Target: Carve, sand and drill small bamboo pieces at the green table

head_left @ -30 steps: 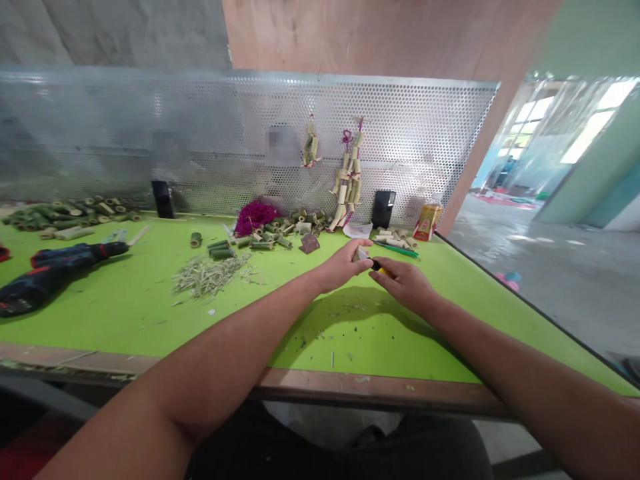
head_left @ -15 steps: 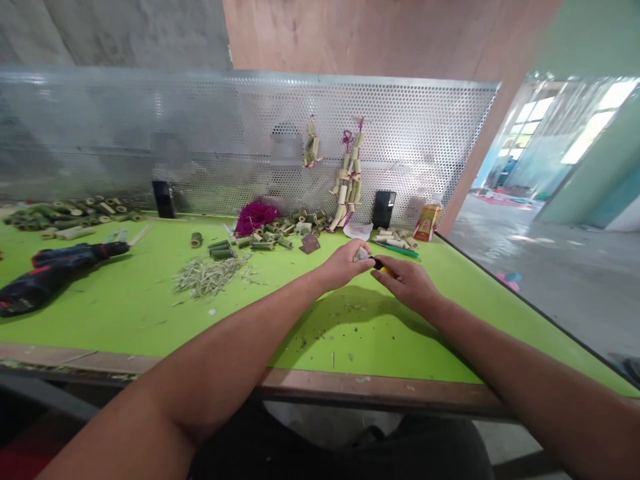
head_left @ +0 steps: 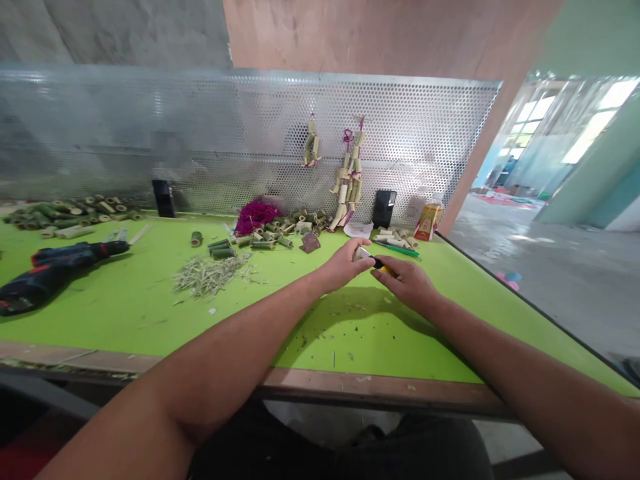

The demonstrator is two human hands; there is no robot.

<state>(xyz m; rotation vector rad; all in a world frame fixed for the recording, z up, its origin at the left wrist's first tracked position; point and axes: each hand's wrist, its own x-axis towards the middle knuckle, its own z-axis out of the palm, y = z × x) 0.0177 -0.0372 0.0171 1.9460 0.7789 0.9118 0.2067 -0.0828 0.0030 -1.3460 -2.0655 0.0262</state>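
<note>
My left hand is closed, thumb and fingers pinching a small pale piece that is mostly hidden; I cannot tell its kind. Meeting it from the right, my right hand is closed around a small yellow-and-black tool, whose black end reaches the left thumb. Both hands are over the green tabletop, with small dark crumbs and shavings below them. Just beyond the right hand lie a green-handled tool and short pale bamboo pieces.
A power drill lies at the left, near a heap of green bamboo pieces. Thin shavings, purple string and more cut bamboo are further right. Strung bamboo hangs on the perforated panel; a bottle and phone stand behind.
The pale piece at my left fingertips has turned slightly and shows a lighter face. Both hands stay in nearly the same place.
</note>
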